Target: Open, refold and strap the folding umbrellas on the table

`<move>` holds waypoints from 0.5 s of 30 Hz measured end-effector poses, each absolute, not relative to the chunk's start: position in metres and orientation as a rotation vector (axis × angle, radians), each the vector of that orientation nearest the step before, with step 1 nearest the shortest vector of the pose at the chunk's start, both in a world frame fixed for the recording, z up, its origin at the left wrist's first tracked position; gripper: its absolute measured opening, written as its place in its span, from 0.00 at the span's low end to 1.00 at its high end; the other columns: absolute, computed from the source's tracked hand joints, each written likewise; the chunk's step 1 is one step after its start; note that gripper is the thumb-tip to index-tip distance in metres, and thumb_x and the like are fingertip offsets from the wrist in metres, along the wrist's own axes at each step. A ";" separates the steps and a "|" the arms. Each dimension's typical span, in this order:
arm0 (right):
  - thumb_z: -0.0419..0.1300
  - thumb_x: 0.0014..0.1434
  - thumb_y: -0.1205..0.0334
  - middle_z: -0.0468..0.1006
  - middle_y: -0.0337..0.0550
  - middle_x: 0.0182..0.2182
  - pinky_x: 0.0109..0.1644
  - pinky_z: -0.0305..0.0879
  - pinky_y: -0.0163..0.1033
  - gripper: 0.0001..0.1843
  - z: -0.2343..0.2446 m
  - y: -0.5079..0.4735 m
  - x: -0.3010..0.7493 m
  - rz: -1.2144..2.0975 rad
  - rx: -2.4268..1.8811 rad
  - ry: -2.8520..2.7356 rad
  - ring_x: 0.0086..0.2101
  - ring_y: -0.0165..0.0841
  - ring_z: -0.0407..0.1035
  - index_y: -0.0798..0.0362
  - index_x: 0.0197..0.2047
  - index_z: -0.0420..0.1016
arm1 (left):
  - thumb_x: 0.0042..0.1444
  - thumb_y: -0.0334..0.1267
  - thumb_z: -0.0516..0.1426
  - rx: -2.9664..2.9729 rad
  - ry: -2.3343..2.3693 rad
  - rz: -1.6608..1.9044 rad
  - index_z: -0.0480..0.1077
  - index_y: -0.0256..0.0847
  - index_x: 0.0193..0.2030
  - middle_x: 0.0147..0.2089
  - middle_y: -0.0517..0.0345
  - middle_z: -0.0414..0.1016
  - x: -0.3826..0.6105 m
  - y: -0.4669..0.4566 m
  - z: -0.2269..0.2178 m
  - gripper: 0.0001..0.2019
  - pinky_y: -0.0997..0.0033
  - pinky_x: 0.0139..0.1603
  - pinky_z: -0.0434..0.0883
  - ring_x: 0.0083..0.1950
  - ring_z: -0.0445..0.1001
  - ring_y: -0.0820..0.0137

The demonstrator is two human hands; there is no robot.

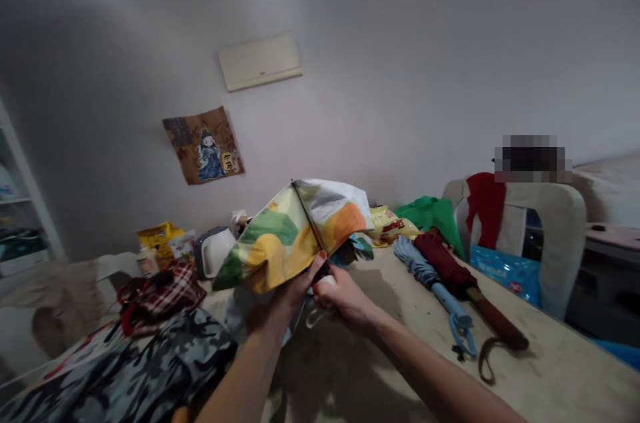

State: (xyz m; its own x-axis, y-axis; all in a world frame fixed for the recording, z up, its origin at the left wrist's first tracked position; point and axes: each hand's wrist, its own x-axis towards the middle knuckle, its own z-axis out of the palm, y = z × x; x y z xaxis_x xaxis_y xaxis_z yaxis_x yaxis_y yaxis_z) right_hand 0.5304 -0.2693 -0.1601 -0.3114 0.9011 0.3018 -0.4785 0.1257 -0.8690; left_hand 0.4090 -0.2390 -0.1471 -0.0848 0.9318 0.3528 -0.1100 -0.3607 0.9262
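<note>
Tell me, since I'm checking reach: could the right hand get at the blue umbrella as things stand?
Probably, but only by letting go: the right hand is gripping the patterned umbrella. The blue umbrella lies on the table to that hand's right, with nothing seen standing between.

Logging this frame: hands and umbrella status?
Left hand and right hand gripping patterned umbrella. Canopy partly spread. Blue umbrella and maroon umbrella lie to the right, apart.

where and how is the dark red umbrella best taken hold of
Probably by its brown handle, from above on the near side: the dark red umbrella lies flat, handle pointing nearward, while its bunched canopy sits close beside the light blue umbrella.
</note>
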 end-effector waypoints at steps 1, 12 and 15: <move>0.60 0.38 0.66 0.68 0.30 0.18 0.16 0.49 0.26 0.14 -0.160 -0.272 0.526 1.461 -0.494 -1.214 0.16 0.21 0.57 0.54 0.33 0.67 | 0.46 0.43 0.66 1.339 0.938 1.588 0.75 0.44 0.36 0.31 0.57 0.78 0.411 -0.237 -0.149 0.11 0.71 0.39 0.74 0.39 0.79 0.65; 0.67 0.47 0.55 0.71 0.34 0.20 0.12 0.45 0.23 0.19 -0.172 -0.311 0.524 1.932 -0.022 -1.052 0.13 0.18 0.53 0.55 0.39 0.67 | 0.47 0.39 0.64 1.151 0.989 1.950 0.69 0.37 0.27 0.20 0.63 0.68 0.397 -0.201 -0.057 0.09 0.77 0.21 0.63 0.19 0.66 0.75; 0.66 0.51 0.56 0.71 0.34 0.22 0.12 0.49 0.23 0.19 -0.170 -0.315 0.523 1.936 0.118 -1.109 0.13 0.18 0.53 0.55 0.42 0.68 | 0.44 0.33 0.65 1.071 0.627 1.845 0.66 0.37 0.28 0.21 0.65 0.67 0.398 -0.214 -0.042 0.10 0.79 0.20 0.63 0.19 0.64 0.78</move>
State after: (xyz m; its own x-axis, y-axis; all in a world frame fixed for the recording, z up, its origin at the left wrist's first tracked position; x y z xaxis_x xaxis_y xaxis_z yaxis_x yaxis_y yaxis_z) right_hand 0.5227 -0.3152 -0.1698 -0.6113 0.6406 0.4647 -0.7249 -0.2178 -0.6535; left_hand 0.3976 -0.2138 -0.0424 -0.2345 0.8774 0.4186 -0.4409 -0.4798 0.7586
